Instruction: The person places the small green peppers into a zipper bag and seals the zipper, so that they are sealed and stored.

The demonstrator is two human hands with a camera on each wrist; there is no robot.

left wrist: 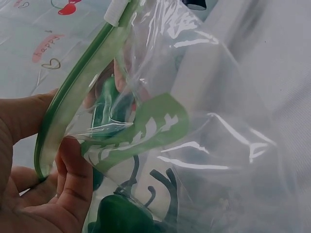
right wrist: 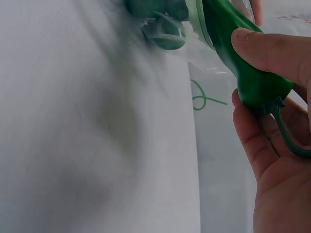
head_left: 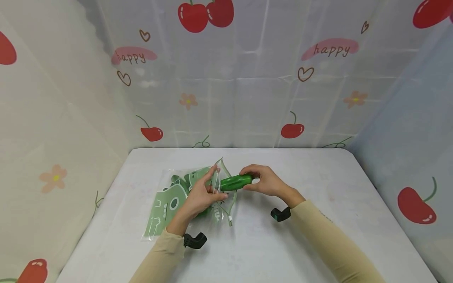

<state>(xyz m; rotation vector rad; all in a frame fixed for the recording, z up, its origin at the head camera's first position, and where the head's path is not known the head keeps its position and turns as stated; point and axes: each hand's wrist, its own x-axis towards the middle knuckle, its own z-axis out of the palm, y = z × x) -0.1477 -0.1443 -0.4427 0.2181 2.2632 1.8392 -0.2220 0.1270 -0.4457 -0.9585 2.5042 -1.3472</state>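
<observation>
A clear zip bag (head_left: 165,214) with a green cartoon print lies on the table, its green-edged mouth facing right. My left hand (head_left: 199,198) grips the mouth; in the left wrist view its fingers curl at the green zip edge (left wrist: 65,104). With thumb and fingers, my right hand (head_left: 267,181) holds a long green pepper (head_left: 235,182) by its stem end. The pepper's far end is inside the bag's mouth. In the right wrist view its curved stem (right wrist: 286,133) lies over my palm. Other green peppers (left wrist: 124,216) show through the plastic.
The white table (head_left: 318,196) extends around the bag. Behind it hangs a pale curtain (head_left: 240,106) printed with cherries and hearts, and similar sheets stand at both sides. Black wrist mounts (head_left: 195,240) stick out from both forearms.
</observation>
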